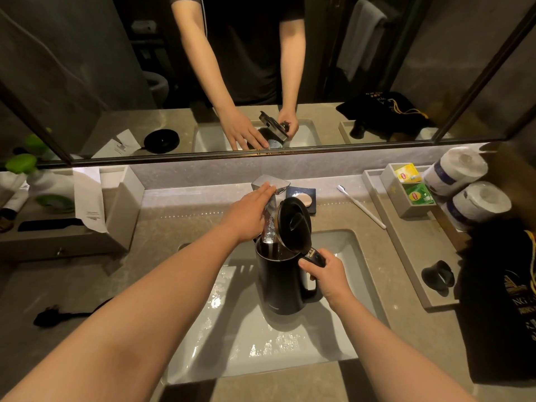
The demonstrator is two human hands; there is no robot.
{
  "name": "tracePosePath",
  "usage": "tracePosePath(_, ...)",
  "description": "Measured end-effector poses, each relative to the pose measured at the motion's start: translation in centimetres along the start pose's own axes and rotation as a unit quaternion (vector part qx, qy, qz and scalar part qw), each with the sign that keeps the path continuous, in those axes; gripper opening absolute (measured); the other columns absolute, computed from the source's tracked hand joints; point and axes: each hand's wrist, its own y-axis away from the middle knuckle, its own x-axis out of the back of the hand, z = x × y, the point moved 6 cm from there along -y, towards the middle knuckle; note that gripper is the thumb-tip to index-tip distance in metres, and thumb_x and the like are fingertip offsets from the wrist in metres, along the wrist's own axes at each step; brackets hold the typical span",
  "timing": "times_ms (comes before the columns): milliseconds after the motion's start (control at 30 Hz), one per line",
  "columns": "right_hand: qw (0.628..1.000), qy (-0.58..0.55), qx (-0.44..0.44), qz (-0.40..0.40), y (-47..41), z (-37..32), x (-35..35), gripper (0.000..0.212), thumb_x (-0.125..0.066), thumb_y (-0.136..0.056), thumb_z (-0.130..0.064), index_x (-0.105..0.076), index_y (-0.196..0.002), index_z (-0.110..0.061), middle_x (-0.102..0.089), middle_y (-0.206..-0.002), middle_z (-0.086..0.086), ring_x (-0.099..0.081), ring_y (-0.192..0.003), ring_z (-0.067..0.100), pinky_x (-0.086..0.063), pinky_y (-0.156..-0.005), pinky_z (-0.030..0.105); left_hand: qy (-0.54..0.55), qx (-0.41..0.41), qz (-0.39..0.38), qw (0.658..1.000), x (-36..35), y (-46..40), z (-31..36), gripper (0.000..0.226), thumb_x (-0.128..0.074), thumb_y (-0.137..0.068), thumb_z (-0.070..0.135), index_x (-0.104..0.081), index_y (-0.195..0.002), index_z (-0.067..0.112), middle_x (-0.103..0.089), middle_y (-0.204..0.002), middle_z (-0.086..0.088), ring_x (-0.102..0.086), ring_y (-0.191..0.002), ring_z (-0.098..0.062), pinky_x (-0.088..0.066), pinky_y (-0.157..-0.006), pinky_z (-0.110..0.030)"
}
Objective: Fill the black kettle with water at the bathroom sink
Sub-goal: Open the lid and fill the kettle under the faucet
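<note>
The black kettle (280,281) stands upright in the white sink (290,346) with its lid (294,223) flipped up. My right hand (327,275) grips the kettle's handle at its right side. Water pours in a stream (269,224) from the chrome faucet (271,184) down into the kettle's open mouth. My left hand (246,214) lies flat on the faucet's lever, fingers stretched out toward the mirror.
A soap dish (303,198) and a toothbrush (361,206) lie behind the sink. A tray (406,245) at right holds tea bags (417,185), with toilet rolls (464,187) and a black bag (501,300) beside it. A grey organizer (69,236) stands at left, a black plug (48,314) on the counter.
</note>
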Motion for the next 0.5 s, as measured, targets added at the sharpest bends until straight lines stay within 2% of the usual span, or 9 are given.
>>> tracePosePath(167, 1.0, -0.011, 0.006, 0.001, -0.11, -0.06, 0.17, 0.013, -0.077, -0.08, -0.015, -0.067, -0.087, -0.015, -0.063, -0.073, -0.003, -0.057, -0.064, 0.013, -0.046, -0.054, 0.022, -0.002, 0.0, -0.004, 1.0, -0.03, -0.11, -0.11, 0.073, -0.055, -0.092, 0.016, -0.016, -0.152, 0.03, -0.014, -0.162, 0.004, -0.024, -0.144, -0.022, -0.029, -0.114, -0.043)
tracePosePath(500, 1.0, -0.001, -0.001, 0.008, -0.3, 0.4, 0.16, 0.013, -0.077, -0.08, -0.022, -0.067, -0.087, -0.021, -0.066, -0.078, -0.004, -0.06, -0.07, 0.013, -0.048, -0.056, 0.022, -0.005, -0.003, 0.008, 1.0, 0.24, -0.12, 0.14, 0.072, -0.054, -0.091, 0.014, -0.019, -0.152, 0.027, -0.018, -0.161, 0.001, -0.024, -0.144, -0.022, -0.027, -0.115, -0.042)
